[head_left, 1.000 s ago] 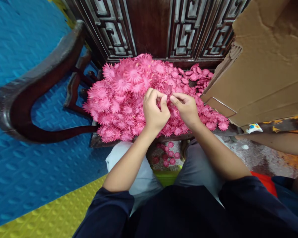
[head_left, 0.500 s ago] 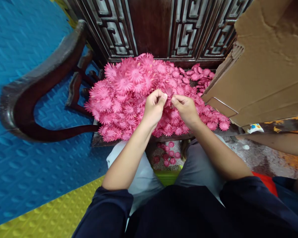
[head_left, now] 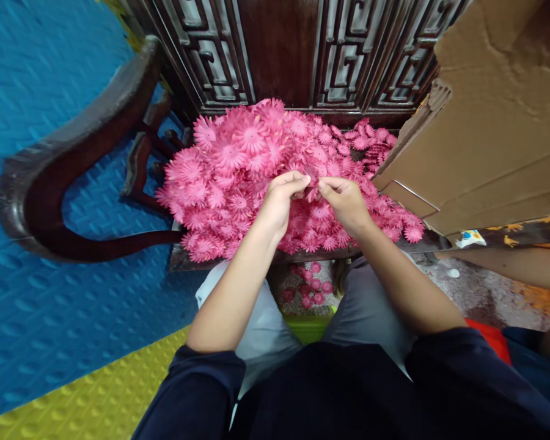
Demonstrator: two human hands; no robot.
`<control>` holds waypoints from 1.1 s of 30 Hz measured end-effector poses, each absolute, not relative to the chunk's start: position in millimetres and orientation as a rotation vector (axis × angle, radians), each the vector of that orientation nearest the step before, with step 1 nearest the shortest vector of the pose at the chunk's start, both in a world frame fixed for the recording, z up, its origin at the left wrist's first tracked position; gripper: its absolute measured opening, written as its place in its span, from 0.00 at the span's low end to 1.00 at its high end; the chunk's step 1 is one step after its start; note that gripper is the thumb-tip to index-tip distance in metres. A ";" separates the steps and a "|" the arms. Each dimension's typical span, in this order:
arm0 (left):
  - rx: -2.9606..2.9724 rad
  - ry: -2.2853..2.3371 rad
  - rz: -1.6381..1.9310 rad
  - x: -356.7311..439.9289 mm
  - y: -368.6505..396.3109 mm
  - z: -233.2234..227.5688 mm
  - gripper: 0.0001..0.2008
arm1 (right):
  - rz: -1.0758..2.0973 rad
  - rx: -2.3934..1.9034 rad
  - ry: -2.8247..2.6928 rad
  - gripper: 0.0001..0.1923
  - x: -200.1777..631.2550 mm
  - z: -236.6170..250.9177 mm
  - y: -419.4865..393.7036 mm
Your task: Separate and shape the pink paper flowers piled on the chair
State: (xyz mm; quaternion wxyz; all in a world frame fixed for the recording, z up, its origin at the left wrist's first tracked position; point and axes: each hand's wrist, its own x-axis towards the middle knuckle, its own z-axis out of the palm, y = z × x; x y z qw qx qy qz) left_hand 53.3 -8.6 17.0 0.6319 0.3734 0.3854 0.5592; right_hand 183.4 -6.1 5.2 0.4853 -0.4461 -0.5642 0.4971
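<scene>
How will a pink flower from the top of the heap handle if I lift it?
Probably light and bendy: the flower looks thin-petalled. It may snag others, as the heap looks closely layered. Rolling seems unlikely, given its splayed shape.

Home or small workshop, I can't tell which, around me
The carved wooden bench [head_left: 282,55] before me, with its curved armrest [head_left: 16,201], looks like household furniture; the heap of pink flowers [head_left: 229,156] on it, torn cardboard [head_left: 499,140] and blotchy floor [head_left: 481,293] look more like a workroom.
</scene>
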 end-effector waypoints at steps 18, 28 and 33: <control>0.911 0.916 1.271 50.3 -4.1 11.6 0.01 | 1.405 -0.937 -1.275 0.16 186.0 1.1 -5.2; 1.456 1.142 1.467 53.1 -12.6 17.8 0.07 | 1.354 -0.952 -1.215 0.16 185.4 -1.2 -4.2; 1.587 1.164 1.433 49.1 -14.5 21.4 0.06 | 1.352 -0.950 -1.230 0.15 186.5 -2.4 -3.6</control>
